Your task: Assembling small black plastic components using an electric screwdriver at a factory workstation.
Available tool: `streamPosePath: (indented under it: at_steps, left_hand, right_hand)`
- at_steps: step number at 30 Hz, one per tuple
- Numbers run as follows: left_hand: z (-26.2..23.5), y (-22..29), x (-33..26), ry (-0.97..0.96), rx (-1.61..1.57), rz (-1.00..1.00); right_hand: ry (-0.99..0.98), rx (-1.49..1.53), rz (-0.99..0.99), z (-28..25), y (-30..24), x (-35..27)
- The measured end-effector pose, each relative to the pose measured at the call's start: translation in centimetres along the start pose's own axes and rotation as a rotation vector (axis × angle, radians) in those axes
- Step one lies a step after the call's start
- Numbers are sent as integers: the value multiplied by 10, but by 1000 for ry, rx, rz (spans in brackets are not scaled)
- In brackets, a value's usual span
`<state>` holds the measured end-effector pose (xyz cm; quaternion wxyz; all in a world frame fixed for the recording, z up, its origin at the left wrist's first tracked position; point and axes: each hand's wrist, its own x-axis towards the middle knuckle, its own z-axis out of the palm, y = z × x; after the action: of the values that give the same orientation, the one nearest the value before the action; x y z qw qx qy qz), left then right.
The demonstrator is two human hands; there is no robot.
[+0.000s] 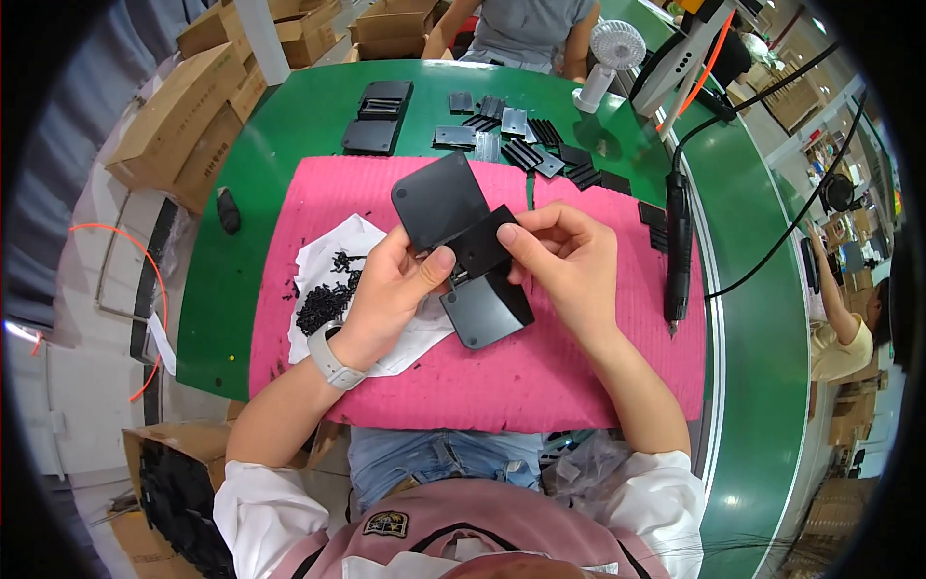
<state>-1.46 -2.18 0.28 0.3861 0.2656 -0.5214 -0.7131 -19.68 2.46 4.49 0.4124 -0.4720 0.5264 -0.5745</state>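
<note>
Your left hand and right hand are both closed on a black hinged plastic part, held just above the middle of a pink ribbed mat; your left thumb presses its centre hinge, your right fingers pinch its right edge. On the mat, left of the part, a white sheet carries a heap of small black screws. Right of the mat lies a corded electric screwdriver. The mat covers a green workbench; beyond it sit more black plastic pieces, a small white fan and another seated person. Cardboard boxes stand left of the bench.
</note>
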Motion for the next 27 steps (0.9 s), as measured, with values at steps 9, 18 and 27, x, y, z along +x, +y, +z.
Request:
streamPosePath:
  at_steps: [9, 18, 27]
  left_hand:
    - [0, 1, -1, 36, -21, 62]
    - [-14, 21, 1, -149, 951, 321]
    - [-73, 32, -34, 74, 1459, 313]
  right_hand:
    - [-7, -621, -312, 3, 9, 4]
    - [-565, -471, 403, -30, 7, 17]
    - [-658, -771, 625, -29, -7, 23]
